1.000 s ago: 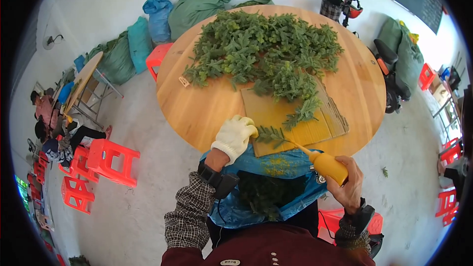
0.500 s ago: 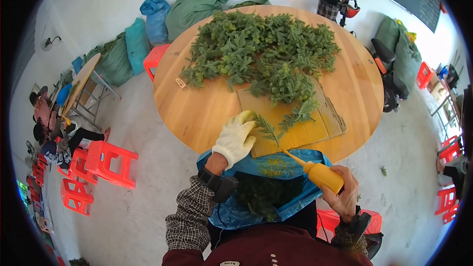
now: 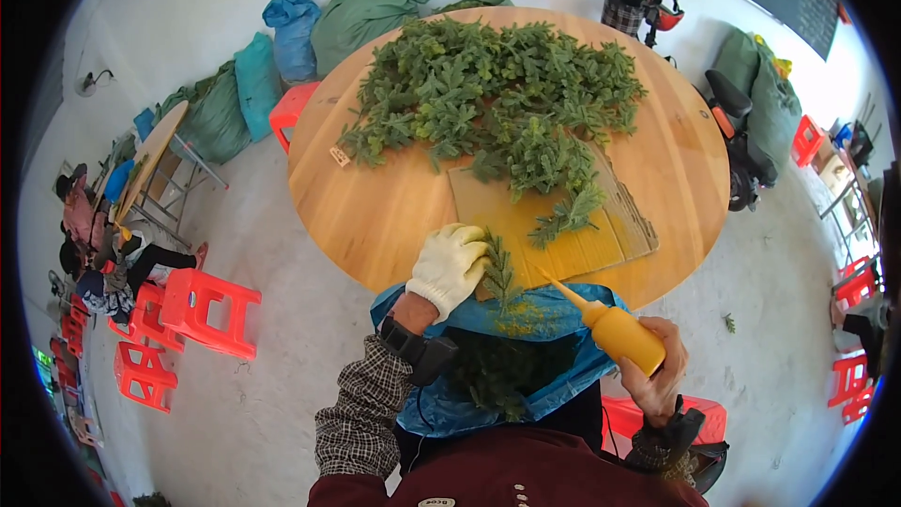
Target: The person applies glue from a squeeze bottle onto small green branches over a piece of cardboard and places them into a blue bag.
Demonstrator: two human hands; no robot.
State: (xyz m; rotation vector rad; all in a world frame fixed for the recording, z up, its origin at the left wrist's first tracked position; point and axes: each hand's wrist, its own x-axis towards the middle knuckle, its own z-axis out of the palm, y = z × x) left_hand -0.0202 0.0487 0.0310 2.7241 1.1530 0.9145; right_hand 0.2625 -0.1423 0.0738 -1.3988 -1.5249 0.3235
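My left hand (image 3: 449,268), in a white knit glove, pinches an artificial evergreen sprig (image 3: 499,270) that hangs over the rim of an open blue plastic bag (image 3: 432,413). In my bare right hand (image 3: 666,371) is a yellow squeeze bottle (image 3: 627,338), tilted, its long thin nozzle pointing up and left. The tip stands a little to the right of the sprig, apart from it. Dark green sprigs lie inside the bag on my lap. Beyond my hands, a flat cardboard sheet (image 3: 483,202) with yellow stains bears another sprig (image 3: 570,216).
A large pile of evergreen sprigs (image 3: 497,84) covers the far half of the round wooden table (image 3: 347,216). Red stools (image 3: 211,310) stand at the left, where seated people work at another table. Stuffed sacks (image 3: 371,23) line the wall; an electric scooter (image 3: 737,141) is parked at the right.
The nozzle has drawn away from the sprig as the bottle moved slightly right. The sprig has turned in my left hand, from slanting right to hanging nearly upright.
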